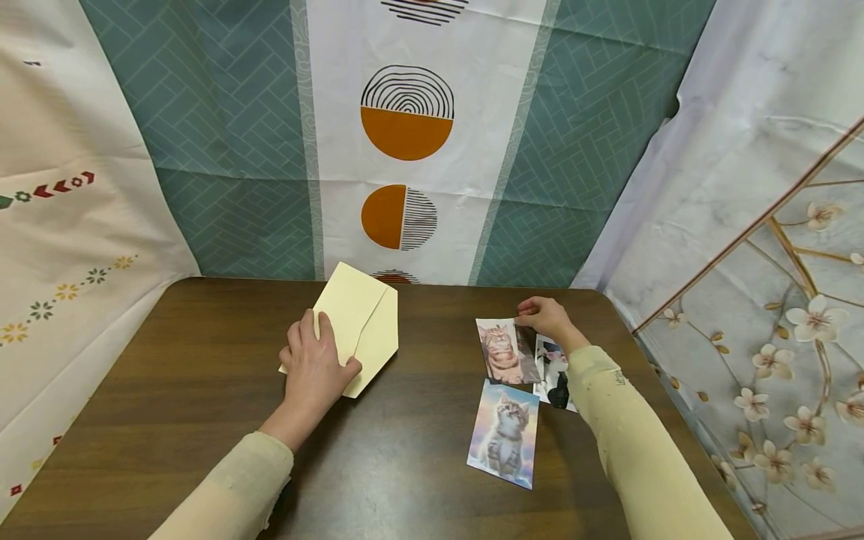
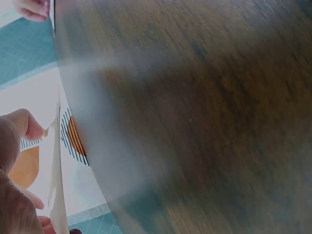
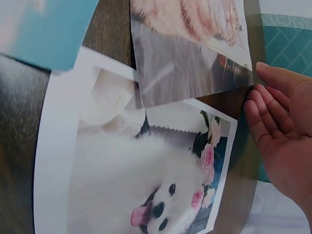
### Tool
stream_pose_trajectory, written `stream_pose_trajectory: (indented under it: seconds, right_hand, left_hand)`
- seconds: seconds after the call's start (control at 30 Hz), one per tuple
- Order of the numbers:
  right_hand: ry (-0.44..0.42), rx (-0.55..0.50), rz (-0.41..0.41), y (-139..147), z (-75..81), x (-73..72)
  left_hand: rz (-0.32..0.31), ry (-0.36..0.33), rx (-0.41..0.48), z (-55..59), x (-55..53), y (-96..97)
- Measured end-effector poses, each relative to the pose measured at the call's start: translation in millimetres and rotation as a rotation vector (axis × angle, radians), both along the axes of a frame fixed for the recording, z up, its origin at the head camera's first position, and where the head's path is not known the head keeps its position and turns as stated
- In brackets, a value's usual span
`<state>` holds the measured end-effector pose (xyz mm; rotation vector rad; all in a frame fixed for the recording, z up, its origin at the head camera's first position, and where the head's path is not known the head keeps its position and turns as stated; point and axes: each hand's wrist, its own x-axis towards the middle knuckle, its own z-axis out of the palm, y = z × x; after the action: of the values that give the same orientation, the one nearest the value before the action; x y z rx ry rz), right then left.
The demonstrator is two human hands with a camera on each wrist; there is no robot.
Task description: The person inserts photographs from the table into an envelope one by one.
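Observation:
My left hand [image 1: 315, 365] grips a pale yellow envelope [image 1: 367, 315], its flap seam facing up. In the left wrist view the envelope [image 2: 57, 180] appears nearly edge-on, raised from the table, with the thumb on one side. On the right, my right hand [image 1: 548, 321] pinches the upper right corner of an orange cat photo [image 1: 499, 349]. In the right wrist view, thumb and fingertips meet at that cat photo's [image 3: 180, 63] corner. Partly under it lies a white dog photo [image 3: 141, 170]. Nearer to me is a grey kitten photo [image 1: 505, 435] on a pastel background.
The dark wooden table [image 1: 405, 465] carries everything. Behind it hangs a green and white curtain [image 1: 418, 172] with orange circles. A flowered cloth [image 1: 776, 337] borders the right side, and a cream patterned cloth [image 1: 67, 247] the left.

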<state>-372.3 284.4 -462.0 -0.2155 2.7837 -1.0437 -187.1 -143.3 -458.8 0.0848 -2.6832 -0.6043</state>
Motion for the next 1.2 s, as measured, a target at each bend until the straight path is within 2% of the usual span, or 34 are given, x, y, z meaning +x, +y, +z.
stream_pose_trajectory:
  seconds: [0.2, 0.6, 1.2]
  right_hand:
    - [-0.012, 0.054, -0.004, 2.5, -2.3, -2.4]
    - [0.027, 0.057, 0.018, 1.8, -5.5, -1.5]
    - [0.01, 0.142, 0.04, -3.9, -4.1, -2.3]
  left_hand:
    - [0.001, -0.001, 0.001, 0.5, -0.4, -0.2]
    - [-0.007, -0.013, 0.005, 2.8, 0.2, 0.0]
    - [-0.002, -0.019, -0.006, 2.0, 0.4, -0.8]
